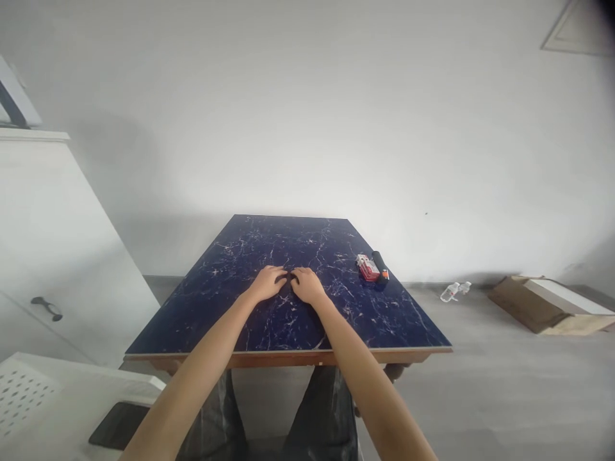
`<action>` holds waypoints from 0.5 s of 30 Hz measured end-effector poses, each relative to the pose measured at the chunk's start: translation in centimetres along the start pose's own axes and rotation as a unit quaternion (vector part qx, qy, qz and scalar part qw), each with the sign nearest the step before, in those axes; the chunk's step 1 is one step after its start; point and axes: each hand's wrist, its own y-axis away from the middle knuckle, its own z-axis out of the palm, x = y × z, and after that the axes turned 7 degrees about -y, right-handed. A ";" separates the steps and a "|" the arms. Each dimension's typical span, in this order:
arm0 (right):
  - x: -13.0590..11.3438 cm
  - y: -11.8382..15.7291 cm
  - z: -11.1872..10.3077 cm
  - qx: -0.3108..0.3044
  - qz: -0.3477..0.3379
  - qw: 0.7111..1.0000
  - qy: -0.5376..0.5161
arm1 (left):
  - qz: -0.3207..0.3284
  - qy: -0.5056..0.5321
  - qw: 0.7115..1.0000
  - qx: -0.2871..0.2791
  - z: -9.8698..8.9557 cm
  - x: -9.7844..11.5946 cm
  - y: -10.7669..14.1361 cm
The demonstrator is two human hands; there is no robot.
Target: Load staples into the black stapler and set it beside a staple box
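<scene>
My left hand (269, 283) rests palm down on the dark blue, white-veined tabletop (202, 307), near its middle. Close beside it on the right, my right hand (306, 285) lies on the same surface. The fingertips of the two hands nearly meet. Both hands look open, with the thumbs apart from the fingers and nothing visible in them. A red and white box (368, 267) sits toward the right edge of the table, and a black cylindrical object (380, 266) with an orange and white end lies against it.
A white cabinet (62, 256) with a dark handle stands at the left. Below it, a dark phone-like object (120, 425) lies on a white surface (62, 410). Clear plastic bottles (450, 292) and an opened cardboard box (538, 304) are on the floor at the right.
</scene>
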 end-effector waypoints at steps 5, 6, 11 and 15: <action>1.4 -0.2 -0.6 -0.008 -0.001 1.000 -0.021 | -0.003 0.009 1.000 -0.027 0.8 -1.1 0.2; 1.6 -0.2 -0.7 -0.009 -0.003 1.000 -0.025 | -0.002 0.011 1.000 -0.029 0.9 -1.2 0.2; 1.9 -0.2 -0.9 -0.015 -0.014 0.999 -0.039 | 0.001 0.012 0.999 -0.034 1.0 -1.2 0.1; 2.1 -0.1 -1.0 -0.016 -0.018 0.999 -0.048 | 0.003 0.010 0.999 -0.037 1.0 -1.2 0.1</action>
